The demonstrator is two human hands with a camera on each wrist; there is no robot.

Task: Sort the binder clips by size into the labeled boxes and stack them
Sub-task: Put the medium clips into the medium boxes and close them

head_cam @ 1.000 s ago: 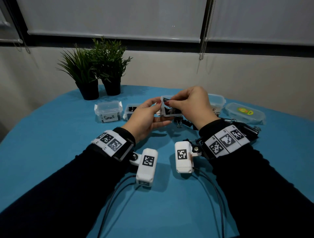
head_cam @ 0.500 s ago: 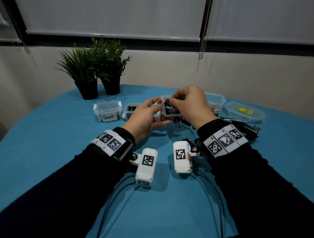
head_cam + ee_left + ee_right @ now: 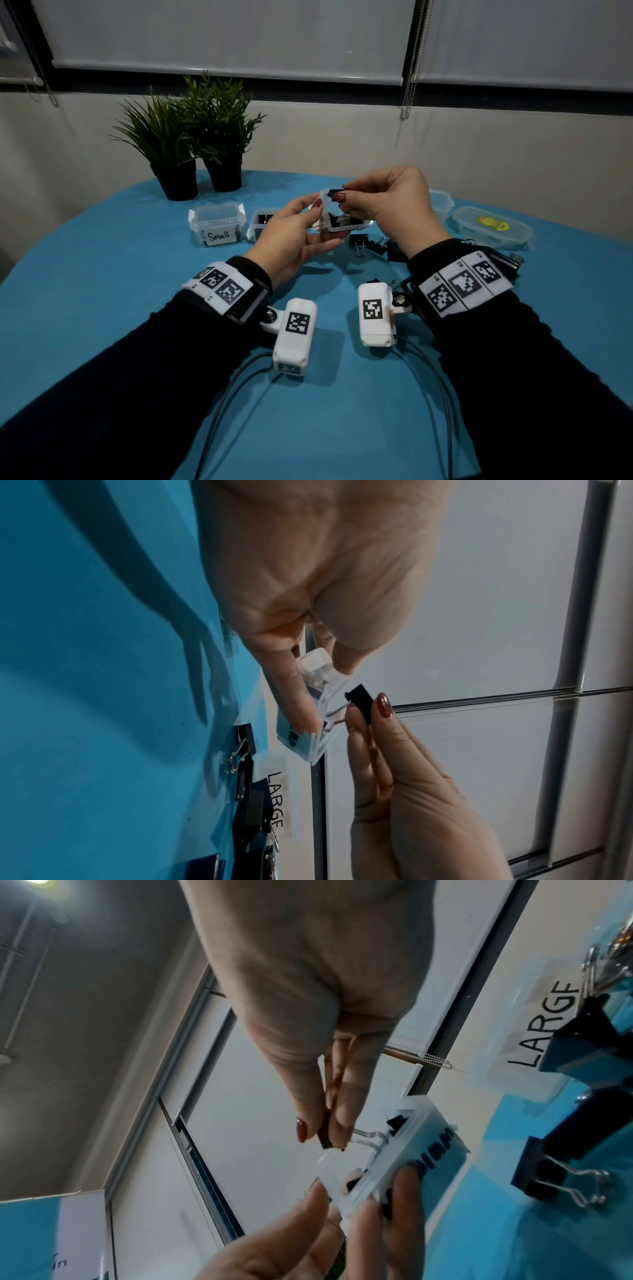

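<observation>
My left hand [image 3: 294, 233] holds a small clear labelled box [image 3: 344, 219] in the air above the blue table, thumb on its near end and fingers under it [image 3: 308, 723]. The box holds black binder clips. My right hand [image 3: 387, 202] pinches a black binder clip [image 3: 334, 193] between thumb and fingers at the box's open top, its wire handles pointing into the box [image 3: 369, 1139]. Loose black clips [image 3: 370, 244] lie on the table below. A closed box labelled Small [image 3: 217, 226] stands to the left; a box labelled LARGE [image 3: 548, 1026] stands behind my right hand.
Another open box with black clips [image 3: 260, 221] sits beside the Small box. An oval lidded container [image 3: 493, 228] lies at the right. Two potted plants [image 3: 191, 144] stand at the table's far edge. Camera cables trail toward me across the blue table [image 3: 102, 274].
My right hand has risen slightly with the clip at the box's top edge. The left hand keeps the box lifted in about the same place.
</observation>
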